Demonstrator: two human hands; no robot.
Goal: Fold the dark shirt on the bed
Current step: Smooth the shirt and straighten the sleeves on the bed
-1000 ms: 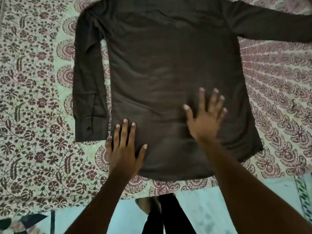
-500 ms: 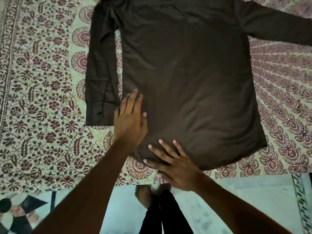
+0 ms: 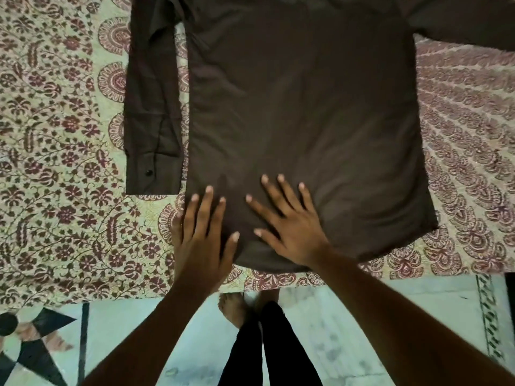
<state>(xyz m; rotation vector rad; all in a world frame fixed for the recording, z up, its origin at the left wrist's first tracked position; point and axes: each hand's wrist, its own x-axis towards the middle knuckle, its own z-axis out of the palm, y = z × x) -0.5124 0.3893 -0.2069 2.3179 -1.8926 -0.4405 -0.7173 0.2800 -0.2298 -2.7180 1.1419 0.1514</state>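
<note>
At the bottom of the frame, a person is standing barefoot on a pale tiled floor (image 3: 348, 330), dark trouser legs (image 3: 267, 346) and one foot (image 3: 234, 307) showing between two bare forearms that are reaching up toward the bed.

Just above, the left hand (image 3: 202, 240) is lying flat with fingers spread, its palm resting partly on the patterned bedspread (image 3: 55, 190) and its fingers (image 3: 207, 207) pressing on the lower left corner of the dark shirt (image 3: 306, 107). Close beside it, not touching, the right hand (image 3: 287, 227) is lying palm down on the shirt near its bottom hem, fingers fanned wide. Neither hand is gripping anything; both are open and pressing flat on the cloth.

The shirt is lying spread out, front side down, across the middle and upper part of the frame, its hem nearest the bed's edge. Its body is looking mostly smooth, with faint creases.

Farther up on the left, one sleeve (image 3: 153, 107) is running straight down alongside the body, a narrow strip of bedspread showing between them, with a small dark button (image 3: 148, 172) on the cuff. In the upper right, the other sleeve (image 3: 459, 20) is stretching out sideways past the frame's edge.
</note>
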